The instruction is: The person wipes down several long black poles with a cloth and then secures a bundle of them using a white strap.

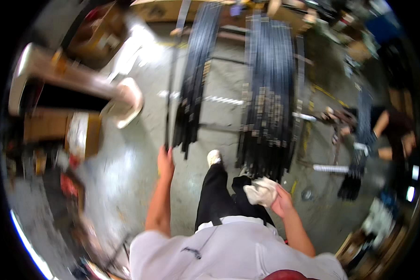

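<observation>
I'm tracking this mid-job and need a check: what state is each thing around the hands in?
Left grip: closed on thin rod
Thin rod: held at its near end
Right grip: holding cloth
Cloth: crumpled
Left bundle: rods side by side, near ends uneven
Right bundle: wider, near ends uneven

Workshop, racked black bars (268, 93), cardboard boxes (46, 127)
</observation>
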`<move>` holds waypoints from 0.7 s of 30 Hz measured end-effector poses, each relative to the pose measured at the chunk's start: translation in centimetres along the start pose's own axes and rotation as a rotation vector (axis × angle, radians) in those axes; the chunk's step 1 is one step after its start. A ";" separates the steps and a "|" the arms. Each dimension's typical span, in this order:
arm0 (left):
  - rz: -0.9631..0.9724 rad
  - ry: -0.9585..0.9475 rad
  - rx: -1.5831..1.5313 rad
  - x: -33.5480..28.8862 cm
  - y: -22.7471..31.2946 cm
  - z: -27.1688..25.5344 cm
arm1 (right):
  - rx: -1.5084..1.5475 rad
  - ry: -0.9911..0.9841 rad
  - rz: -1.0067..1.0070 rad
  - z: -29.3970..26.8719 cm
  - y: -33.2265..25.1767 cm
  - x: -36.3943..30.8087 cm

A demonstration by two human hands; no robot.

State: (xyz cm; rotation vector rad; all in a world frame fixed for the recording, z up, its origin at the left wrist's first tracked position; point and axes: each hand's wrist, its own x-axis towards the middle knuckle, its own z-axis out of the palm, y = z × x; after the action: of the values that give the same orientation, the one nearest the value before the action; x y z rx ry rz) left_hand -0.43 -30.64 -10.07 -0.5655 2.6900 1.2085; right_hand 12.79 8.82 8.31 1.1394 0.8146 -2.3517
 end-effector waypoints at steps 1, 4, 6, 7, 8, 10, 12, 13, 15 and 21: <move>0.093 0.123 -0.143 -2.6 0.1 0.1 | 0.008 -0.088 -0.002 0.9 -0.6 0.0; 0.121 0.052 -0.409 -8.1 4.5 0.8 | 0.053 -0.295 -0.143 5.2 -2.5 -1.2; 0.271 -0.007 -0.461 -11.3 11.1 1.4 | 0.121 -0.370 -0.239 6.6 -3.1 -1.6; 0.441 0.003 -0.552 -12.6 13.6 2.6 | 0.088 -0.406 -0.381 7.3 -3.3 -2.1; 0.500 -0.070 -0.597 -13.6 16.0 3.7 | 0.059 -0.436 -0.439 6.4 -2.6 -0.6; 0.594 -0.201 -0.674 -15.5 20.4 5.5 | -0.004 -0.574 -0.589 9.4 -4.5 -4.5; 0.764 -0.307 -0.586 -17.6 26.7 5.3 | -0.267 -0.568 -0.893 10.0 -4.8 -5.7; 0.878 -0.313 -0.567 -19.1 30.3 5.0 | -0.240 -0.566 -0.987 11.1 -5.5 -8.6; 1.067 -0.422 -0.545 -21.4 34.6 5.2 | -0.346 -0.164 -1.376 9.6 -6.3 -10.1; 1.504 -0.874 -0.356 -26.6 39.3 8.2 | 0.151 0.311 -1.376 4.3 -7.3 -16.9</move>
State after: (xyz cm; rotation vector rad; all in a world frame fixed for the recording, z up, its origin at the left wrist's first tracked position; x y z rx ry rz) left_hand 8.44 6.80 18.93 1.8155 1.7774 1.5143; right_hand 16.05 13.14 26.41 1.1823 2.0491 -3.3163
